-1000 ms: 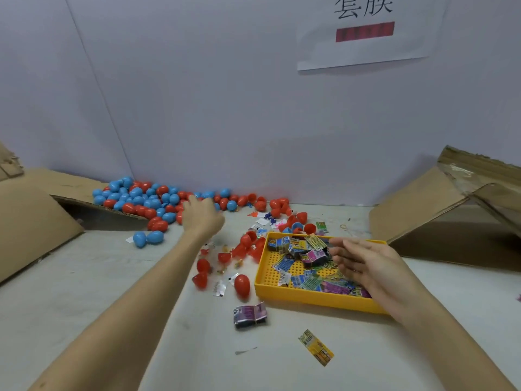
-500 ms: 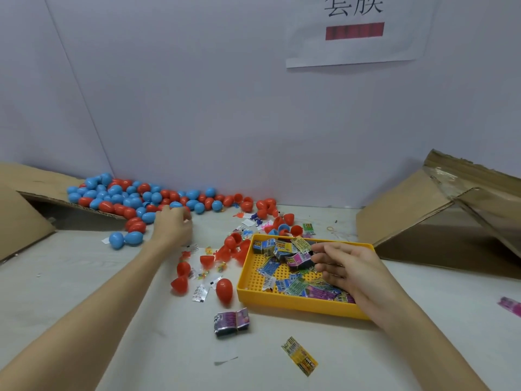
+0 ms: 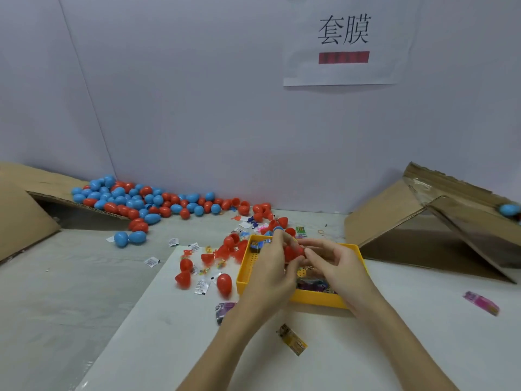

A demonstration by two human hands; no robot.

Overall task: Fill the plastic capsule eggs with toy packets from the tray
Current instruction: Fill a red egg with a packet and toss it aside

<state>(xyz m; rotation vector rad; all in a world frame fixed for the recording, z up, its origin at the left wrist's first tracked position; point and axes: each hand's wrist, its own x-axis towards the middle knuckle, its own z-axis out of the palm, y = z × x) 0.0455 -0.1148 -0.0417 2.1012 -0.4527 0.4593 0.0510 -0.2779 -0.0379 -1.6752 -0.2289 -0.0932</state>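
Two bare hands meet over the yellow tray [image 3: 244, 273] at centre frame: the left hand [image 3: 272, 273] and the right hand [image 3: 337, 266] both curl their fingers round one red capsule egg [image 3: 293, 253], held between them above the tray. Whether a packet is already inside it cannot be told. The hands cover most of the toy packets [image 3: 313, 285] in the tray, so they cannot be counted; one dark blue packet [image 3: 257, 245] shows at the tray's upper left corner. Left of the tray lie about four red eggs or halves [image 3: 224, 283] among small white sachets [image 3: 202, 287]. At the left, against the wall, a heap of blue and red eggs [image 3: 135, 198] is too dense to count; two blue eggs [image 3: 130, 238] lie apart below it. Three loose packets lie on the table: one yellow [image 3: 291, 338] below the tray, one pink [image 3: 481, 303] at the right, one purple [image 3: 224, 311] half hidden by the left wrist. One blue egg [image 3: 509, 209] is cut off at the right edge, on the cardboard [image 3: 394, 215].
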